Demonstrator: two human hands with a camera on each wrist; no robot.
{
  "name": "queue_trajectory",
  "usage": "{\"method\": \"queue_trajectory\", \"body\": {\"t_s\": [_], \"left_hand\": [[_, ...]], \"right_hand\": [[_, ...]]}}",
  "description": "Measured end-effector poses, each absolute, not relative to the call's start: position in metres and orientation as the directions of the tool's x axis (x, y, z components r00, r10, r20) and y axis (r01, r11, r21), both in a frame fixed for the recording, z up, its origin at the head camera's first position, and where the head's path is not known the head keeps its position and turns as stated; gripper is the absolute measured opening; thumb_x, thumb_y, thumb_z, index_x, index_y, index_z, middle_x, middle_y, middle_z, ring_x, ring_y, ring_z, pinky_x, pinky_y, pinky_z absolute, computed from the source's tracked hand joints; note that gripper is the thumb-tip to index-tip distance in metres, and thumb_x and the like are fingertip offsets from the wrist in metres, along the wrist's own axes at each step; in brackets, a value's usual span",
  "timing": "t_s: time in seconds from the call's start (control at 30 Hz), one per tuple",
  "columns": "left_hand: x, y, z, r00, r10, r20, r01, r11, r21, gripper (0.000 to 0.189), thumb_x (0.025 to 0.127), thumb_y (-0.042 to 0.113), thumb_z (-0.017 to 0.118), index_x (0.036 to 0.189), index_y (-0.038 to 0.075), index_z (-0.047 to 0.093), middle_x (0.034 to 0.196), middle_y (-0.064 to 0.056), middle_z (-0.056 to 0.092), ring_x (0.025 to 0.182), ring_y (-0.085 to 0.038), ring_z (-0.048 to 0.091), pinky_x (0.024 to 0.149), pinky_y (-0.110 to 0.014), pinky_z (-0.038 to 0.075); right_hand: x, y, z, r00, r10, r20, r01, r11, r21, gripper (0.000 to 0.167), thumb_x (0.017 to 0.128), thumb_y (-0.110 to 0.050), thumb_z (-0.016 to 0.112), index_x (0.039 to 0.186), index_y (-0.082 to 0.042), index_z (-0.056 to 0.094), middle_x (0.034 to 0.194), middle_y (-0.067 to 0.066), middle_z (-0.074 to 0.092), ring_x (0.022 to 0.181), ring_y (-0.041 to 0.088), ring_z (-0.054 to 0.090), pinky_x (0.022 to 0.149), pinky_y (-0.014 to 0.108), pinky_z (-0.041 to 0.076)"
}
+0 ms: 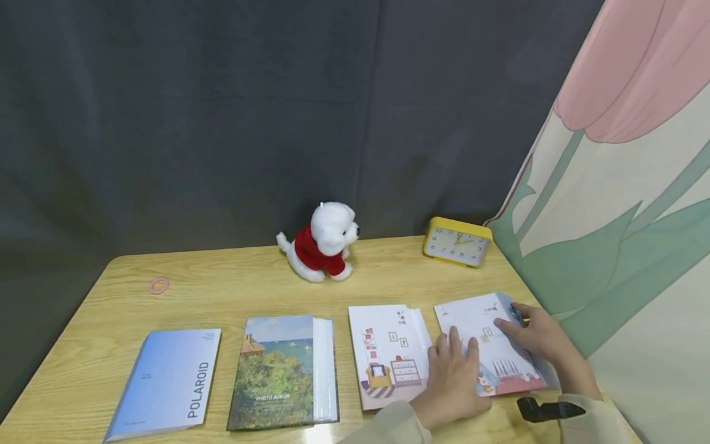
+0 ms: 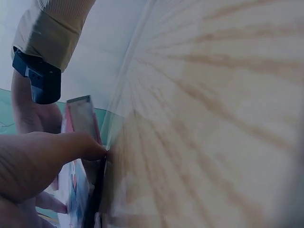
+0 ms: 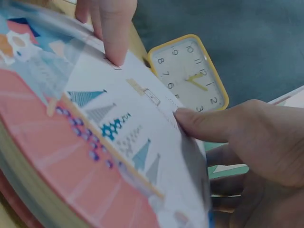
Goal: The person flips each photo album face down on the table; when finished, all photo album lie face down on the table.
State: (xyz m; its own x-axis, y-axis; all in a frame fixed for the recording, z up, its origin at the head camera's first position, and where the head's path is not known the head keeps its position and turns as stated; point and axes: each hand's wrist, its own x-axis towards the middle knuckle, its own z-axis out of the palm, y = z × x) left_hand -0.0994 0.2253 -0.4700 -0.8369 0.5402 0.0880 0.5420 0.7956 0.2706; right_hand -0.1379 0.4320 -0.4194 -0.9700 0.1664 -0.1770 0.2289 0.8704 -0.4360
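A white album with an illustrated cover (image 1: 468, 320) lies at the right of the table. My right hand (image 1: 535, 333) grips its right side, the thumb on the cover and the other fingers around the edge, as the right wrist view shows. My left hand (image 1: 452, 376) rests on the album's left part with spread, fairly straight fingers. In the left wrist view the left thumb (image 2: 78, 145) is at the album's near edge, close to the tabletop. Just left of that hand lies a second white album (image 1: 383, 364) with a yellow armchair on its cover.
Further left lie a landscape-covered photo album (image 1: 277, 370) and a blue POLAROID album (image 1: 166, 376). Behind stand a white plush dog (image 1: 333, 231) in red and a yellow clock (image 1: 457, 242). A pink ring (image 1: 159, 285) lies at the back left. A flowered curtain (image 1: 610, 246) borders the right side.
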Motion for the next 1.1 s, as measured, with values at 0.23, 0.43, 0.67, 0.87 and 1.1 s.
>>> {"method": "queue_trajectory", "body": {"t_s": [0.23, 0.43, 0.67, 0.87, 1.1], "left_hand": [[-0.099, 0.224, -0.473, -0.816, 0.568, 0.107, 0.577, 0.786, 0.223, 0.101, 0.066, 0.066, 0.079, 0.150, 0.024, 0.043, 0.157, -0.013, 0.029, 0.141, -0.030, 0.029, 0.106, -0.046, 0.034], [-0.107, 0.213, -0.468, -0.808, 0.581, 0.099, 0.586, 0.775, 0.235, 0.103, 0.063, 0.065, 0.081, 0.150, 0.027, 0.042, 0.155, -0.013, 0.032, 0.139, -0.029, 0.031, 0.104, -0.048, 0.033], [-0.118, 0.173, -0.446, -0.825, 0.560, 0.074, 0.545, 0.754, 0.366, 0.106, 0.064, 0.063, 0.082, 0.153, 0.028, 0.037, 0.155, -0.015, 0.031, 0.141, -0.033, 0.028, 0.107, -0.058, 0.029], [-0.132, 0.126, -0.443, -0.852, 0.516, 0.090, 0.493, 0.734, 0.467, 0.097, 0.073, 0.043, 0.083, 0.154, 0.019, 0.037, 0.157, -0.022, 0.025, 0.143, -0.040, 0.023, 0.109, -0.062, 0.023], [-0.136, 0.079, -0.459, -0.875, 0.466, 0.136, 0.456, 0.693, 0.559, 0.096, 0.073, 0.034, 0.082, 0.152, 0.006, 0.037, 0.156, -0.031, 0.019, 0.145, -0.047, 0.015, 0.110, -0.065, 0.018]], "right_hand": [[-0.136, 0.431, -0.431, -0.974, 0.119, -0.190, 0.194, 0.872, -0.448, 0.074, 0.099, -0.035, 0.059, 0.133, 0.027, 0.037, 0.120, 0.044, 0.053, 0.109, 0.055, 0.055, 0.087, 0.060, 0.048], [-0.137, 0.421, -0.427, -0.981, 0.124, -0.152, 0.179, 0.883, -0.434, 0.074, 0.099, -0.035, 0.058, 0.139, 0.023, 0.034, 0.128, 0.047, 0.045, 0.118, 0.061, 0.045, 0.093, 0.066, 0.042], [-0.146, 0.378, -0.412, -0.998, 0.068, -0.005, 0.063, 0.893, -0.445, 0.070, 0.097, -0.032, 0.062, 0.143, 0.014, 0.037, 0.134, 0.046, 0.038, 0.123, 0.062, 0.037, 0.096, 0.073, 0.034], [-0.158, 0.330, -0.402, -0.996, -0.024, 0.081, -0.060, 0.879, -0.474, 0.064, 0.097, -0.032, 0.063, 0.144, 0.007, 0.044, 0.135, 0.042, 0.041, 0.123, 0.059, 0.041, 0.094, 0.071, 0.037], [-0.170, 0.295, -0.415, -0.990, -0.095, 0.105, -0.136, 0.848, -0.513, 0.057, 0.097, -0.029, 0.063, 0.142, 0.003, 0.049, 0.136, 0.038, 0.045, 0.123, 0.056, 0.044, 0.096, 0.069, 0.038]]}}
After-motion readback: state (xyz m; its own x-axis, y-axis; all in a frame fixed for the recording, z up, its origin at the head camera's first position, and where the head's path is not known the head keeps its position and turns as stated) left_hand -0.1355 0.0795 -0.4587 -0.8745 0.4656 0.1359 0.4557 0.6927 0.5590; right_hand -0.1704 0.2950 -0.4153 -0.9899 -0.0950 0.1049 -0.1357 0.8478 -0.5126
